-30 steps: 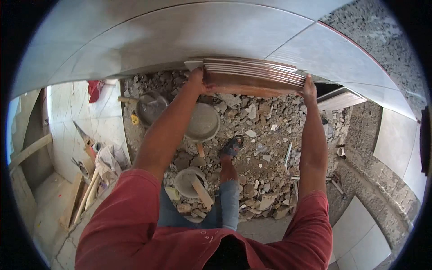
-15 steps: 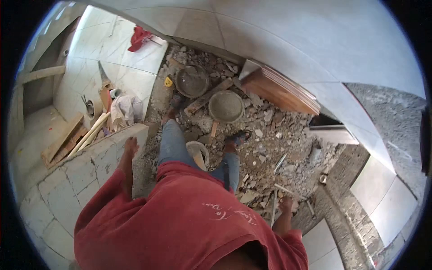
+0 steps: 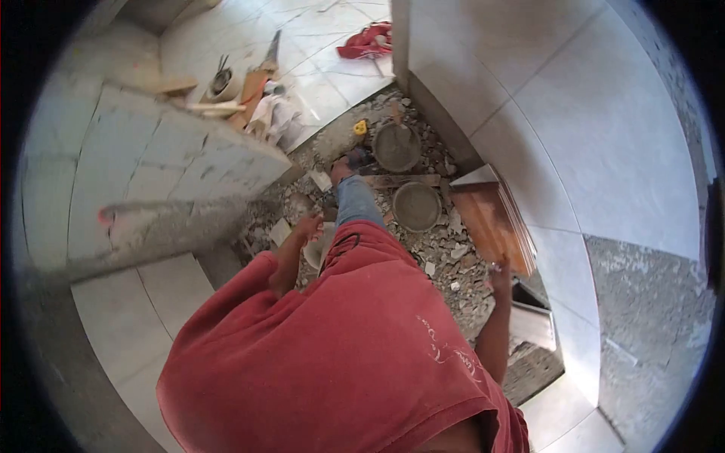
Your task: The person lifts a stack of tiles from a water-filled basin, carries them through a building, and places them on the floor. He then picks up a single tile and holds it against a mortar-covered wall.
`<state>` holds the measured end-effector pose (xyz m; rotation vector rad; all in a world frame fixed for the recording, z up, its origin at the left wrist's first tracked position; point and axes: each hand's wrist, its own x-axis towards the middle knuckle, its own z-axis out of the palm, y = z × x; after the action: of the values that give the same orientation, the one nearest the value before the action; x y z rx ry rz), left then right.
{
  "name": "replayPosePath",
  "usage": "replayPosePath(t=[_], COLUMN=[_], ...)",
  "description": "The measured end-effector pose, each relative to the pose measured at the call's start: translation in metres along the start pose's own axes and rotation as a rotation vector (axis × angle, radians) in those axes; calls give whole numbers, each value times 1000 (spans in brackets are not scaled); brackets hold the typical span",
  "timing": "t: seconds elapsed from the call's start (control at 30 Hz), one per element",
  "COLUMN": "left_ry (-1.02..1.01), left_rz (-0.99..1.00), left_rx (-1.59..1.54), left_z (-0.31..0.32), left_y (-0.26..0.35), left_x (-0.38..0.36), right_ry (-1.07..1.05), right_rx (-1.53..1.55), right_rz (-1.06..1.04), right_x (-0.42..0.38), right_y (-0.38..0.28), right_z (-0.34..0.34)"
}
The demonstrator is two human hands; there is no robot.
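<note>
My left hand (image 3: 308, 228) hangs beside my left thigh with fingers loosely apart and nothing visible in them. Just beside it, a pale bucket (image 3: 313, 255) is mostly hidden by my shirt. My right hand (image 3: 499, 275) is held out from my body, fingers extended and bare, overlapping the near end of a stack of brown-faced tiles (image 3: 483, 219) that leans on the wall. Ahead of me on the rubble stand two round pans of grey mortar, the farther pan (image 3: 396, 147) and the nearer pan (image 3: 417, 207). A wooden plank (image 3: 402, 181) lies between them.
Broken rubble (image 3: 451, 245) covers the floor around my feet. A low tiled wall (image 3: 177, 162) stands at left, with a hand saw (image 3: 272, 51) and scraps beyond it. A yellow object (image 3: 360, 127) sits near the far pan. Red cloth (image 3: 365, 41) lies on the tiled floor beyond.
My view and body have turned, so the pans and tile stack sit differently in frame. My left hand has come from over the low wall to beside my thigh; my right hand is now by the tiles.
</note>
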<state>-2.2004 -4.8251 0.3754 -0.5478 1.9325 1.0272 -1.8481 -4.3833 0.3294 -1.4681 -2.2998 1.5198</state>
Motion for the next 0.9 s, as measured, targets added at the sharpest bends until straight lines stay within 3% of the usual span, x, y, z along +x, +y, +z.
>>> replayPosePath(t=[0.03,0.1,0.2,0.23,0.3,0.33,0.37,0.43,0.47,0.5,0.53,0.57,0.6,0.63,0.67,0.7,0.73,0.83,0.87,0.9], left_ry=[20,85,139,148,227,231,176,101,160,221,68,252,345,619,636,784,893,1056,1160,1262], left_rz=[-9,-43,-158,-166,-370,-381,-406,-429,-252,-76,115,-145,85,244,220,318,558,684,831,988], left_rx=[-41,-71,-80,-103,-249,-261,-169,-59,-91,-130,647,-226,169,-10,-108,-79,-228,-364,-354,-342], left_z=[-2,-5,-15,-11,-8,-9,-8,-9,-11,-16,-36,-35,-68,-76,-96,-133,-142,-202,-219,-236], left_y=[-20,-63,-144,-152,-160,-170,-183,-202,-209,-207,-174,-74,-137,-81,-15,-13,39,109,128,147], left_x=[-15,-45,-63,-77,-107,-104,-91,-51,-24,-4,-2,-62,33,6,-34,1,-49,-94,-107,-118], right_ry=[3,-159,-154,-173,-144,-136,-307,-509,-500,-390,-257,-251,-273,-288,-298,-308,-322,-410,-489,-367], right_rx=[-90,79,202,188,105,131,558,240,233,175,105,109,143,159,173,186,205,396,550,590], right_rz=[-208,34,32,19,-45,20,143,-287,-276,292,852,928,904,888,864,838,803,541,381,587], right_x=[39,32,31,40,58,51,46,61,32,-9,-34,-57,-77,-89,-95,-99,-97,-64,-44,-41], right_y=[7,-115,-172,-161,-96,-78,-37,126,132,134,141,140,140,144,148,152,157,213,249,173], right_z=[-13,-40,-45,-43,-39,-33,-30,-16,-13,10,16,15,15,13,9,6,7,8,15,0])
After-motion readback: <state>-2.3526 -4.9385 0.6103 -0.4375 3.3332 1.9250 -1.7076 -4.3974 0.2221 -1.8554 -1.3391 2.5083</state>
